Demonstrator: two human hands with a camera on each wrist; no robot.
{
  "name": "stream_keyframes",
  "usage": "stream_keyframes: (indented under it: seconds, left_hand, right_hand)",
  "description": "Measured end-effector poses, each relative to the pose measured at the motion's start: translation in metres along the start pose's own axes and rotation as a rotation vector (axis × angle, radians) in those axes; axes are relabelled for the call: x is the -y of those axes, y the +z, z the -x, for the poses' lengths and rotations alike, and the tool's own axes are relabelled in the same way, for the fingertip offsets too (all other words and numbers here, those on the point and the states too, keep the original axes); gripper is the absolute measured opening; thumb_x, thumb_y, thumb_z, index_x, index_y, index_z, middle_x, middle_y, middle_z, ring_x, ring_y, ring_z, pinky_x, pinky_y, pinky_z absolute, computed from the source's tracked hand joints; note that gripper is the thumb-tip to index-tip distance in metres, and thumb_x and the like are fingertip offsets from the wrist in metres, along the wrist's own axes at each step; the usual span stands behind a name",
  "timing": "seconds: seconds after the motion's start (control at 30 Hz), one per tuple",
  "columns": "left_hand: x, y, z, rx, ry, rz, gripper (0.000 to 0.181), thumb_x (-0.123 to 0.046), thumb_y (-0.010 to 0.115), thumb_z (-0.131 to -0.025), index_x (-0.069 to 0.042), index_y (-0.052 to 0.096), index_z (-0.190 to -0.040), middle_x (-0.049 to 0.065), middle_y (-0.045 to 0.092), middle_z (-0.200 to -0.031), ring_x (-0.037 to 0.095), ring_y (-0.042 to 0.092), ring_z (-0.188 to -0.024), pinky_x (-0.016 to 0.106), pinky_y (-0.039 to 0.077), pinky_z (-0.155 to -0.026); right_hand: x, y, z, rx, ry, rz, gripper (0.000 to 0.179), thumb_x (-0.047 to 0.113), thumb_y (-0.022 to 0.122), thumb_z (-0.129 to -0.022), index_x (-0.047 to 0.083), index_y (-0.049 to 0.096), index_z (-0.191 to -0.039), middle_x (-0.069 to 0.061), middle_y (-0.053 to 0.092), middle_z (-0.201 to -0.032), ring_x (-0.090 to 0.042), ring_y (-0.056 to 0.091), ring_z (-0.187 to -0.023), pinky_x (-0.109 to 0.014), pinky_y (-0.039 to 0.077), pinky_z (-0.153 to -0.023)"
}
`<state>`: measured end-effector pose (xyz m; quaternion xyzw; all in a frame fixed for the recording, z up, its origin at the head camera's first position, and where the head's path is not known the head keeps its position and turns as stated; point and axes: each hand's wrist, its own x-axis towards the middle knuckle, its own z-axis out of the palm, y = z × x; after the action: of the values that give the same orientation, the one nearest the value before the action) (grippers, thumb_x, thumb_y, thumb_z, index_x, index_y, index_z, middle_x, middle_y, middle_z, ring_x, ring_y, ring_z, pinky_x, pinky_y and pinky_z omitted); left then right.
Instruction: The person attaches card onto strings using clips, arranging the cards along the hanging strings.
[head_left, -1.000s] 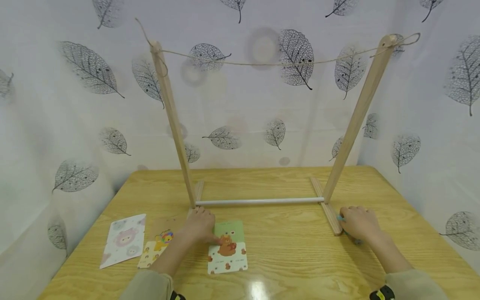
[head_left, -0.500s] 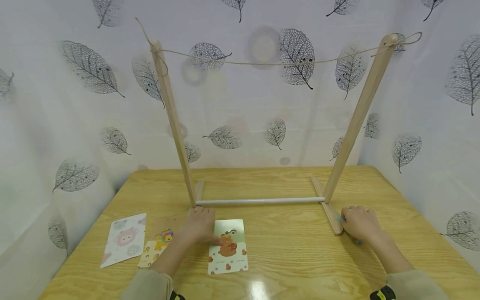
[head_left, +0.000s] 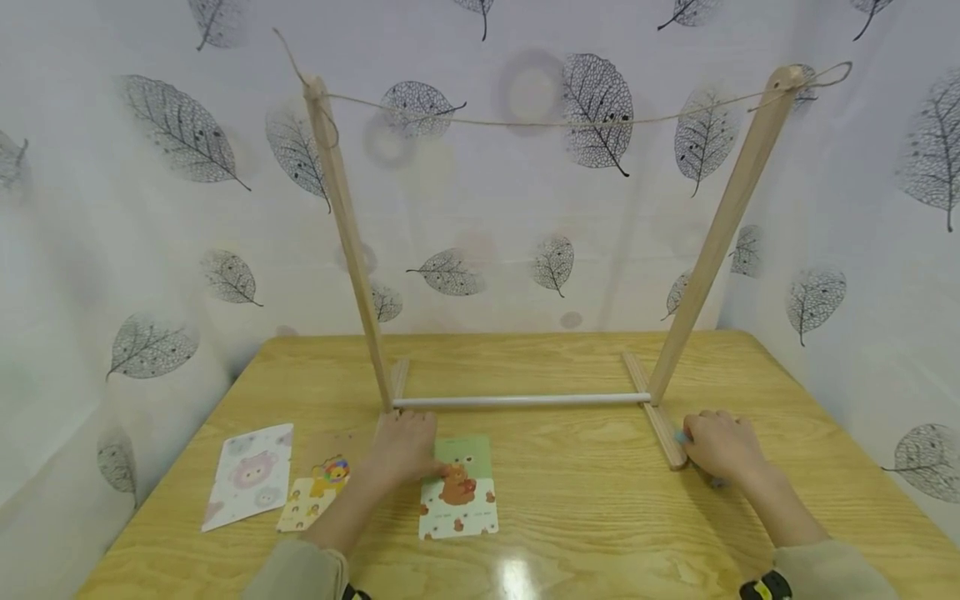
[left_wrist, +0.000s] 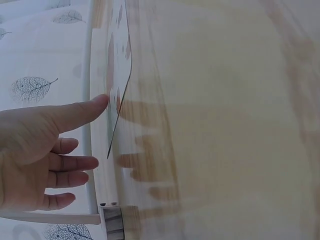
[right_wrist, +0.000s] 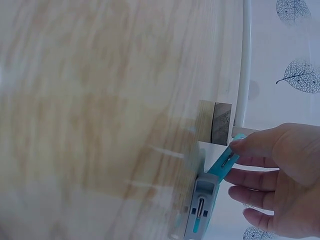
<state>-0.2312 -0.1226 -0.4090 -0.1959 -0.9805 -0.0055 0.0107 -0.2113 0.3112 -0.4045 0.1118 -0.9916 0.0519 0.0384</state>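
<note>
Resting flat on the table, a green and white bear card (head_left: 459, 492) has the thumb of my left hand (head_left: 405, 446) touching its left edge. In the left wrist view the other fingers of that hand are loosely extended, apart from the card (left_wrist: 120, 60). My right hand (head_left: 722, 446) pinches the teal end of a teal and grey clothes peg (right_wrist: 212, 187) low over the table, just right of the stand's right foot (head_left: 667, 442). The head view leaves most of the peg hidden under that hand.
A wooden stand with two posts (head_left: 723, 233), a white crossbar (head_left: 525, 401) and a string (head_left: 525, 124) tied between the post tops stands mid-table. Left of my left arm lie a pink-figure card (head_left: 251, 475) and a partly covered lion card (head_left: 318, 496). A leaf-patterned curtain surrounds the table.
My left hand has shifted slightly forward and right, and the bear card has slid a little away from me. The right hand keeps its place with the peg.
</note>
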Motion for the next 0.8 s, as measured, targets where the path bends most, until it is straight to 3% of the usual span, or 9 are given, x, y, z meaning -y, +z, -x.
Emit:
stream_keyframes:
  seconds: [0.13,0.33,0.53,0.8]
  left_hand:
    - [-0.0004,-0.0012,-0.0008,0.011,-0.005,0.004,0.056,-0.054,0.075,-0.064,-0.008,0.056,-0.089,0.011,0.06,-0.092,0.031,0.054,-0.095,0.048,0.041,-0.088]
    - [-0.0006,-0.004,-0.0008,0.064,-0.017,0.011,0.048,-0.054,0.074,-0.066,-0.011,0.053,-0.071,0.006,0.055,-0.08,0.026,0.05,-0.082,0.046,0.042,-0.081]
    - [-0.0013,-0.0081,-0.0012,0.069,-0.008,-0.015,0.049,-0.055,0.073,-0.065,-0.014,0.047,-0.059,0.001,0.05,-0.068,0.02,0.045,-0.07,0.038,0.042,-0.072]
    - [-0.0002,-0.0063,-0.0036,0.104,-0.021,0.005,0.05,-0.056,0.072,-0.064,-0.014,0.047,-0.059,-0.003,0.047,-0.065,0.017,0.043,-0.067,0.037,0.041,-0.073]
  right_hand:
    - [0.001,-0.0015,0.0007,-0.007,-0.005,-0.009,0.018,0.012,0.061,-0.086,0.011,0.052,-0.07,-0.001,0.045,-0.067,-0.021,0.039,-0.063,-0.043,0.034,-0.062]
    - [0.0004,-0.002,0.0004,-0.005,-0.005,-0.006,0.016,0.012,0.06,-0.086,0.01,0.054,-0.072,-0.001,0.048,-0.069,-0.022,0.04,-0.064,-0.044,0.035,-0.062]
    - [-0.0008,-0.0021,-0.0003,0.002,0.001,-0.003,0.016,0.012,0.059,-0.087,0.009,0.054,-0.073,-0.003,0.05,-0.071,-0.023,0.042,-0.066,-0.046,0.035,-0.063]
    - [-0.0029,-0.0026,0.0013,0.004,0.002,-0.017,0.015,0.013,0.059,-0.087,0.009,0.055,-0.073,-0.003,0.05,-0.071,-0.023,0.042,-0.067,-0.047,0.035,-0.064]
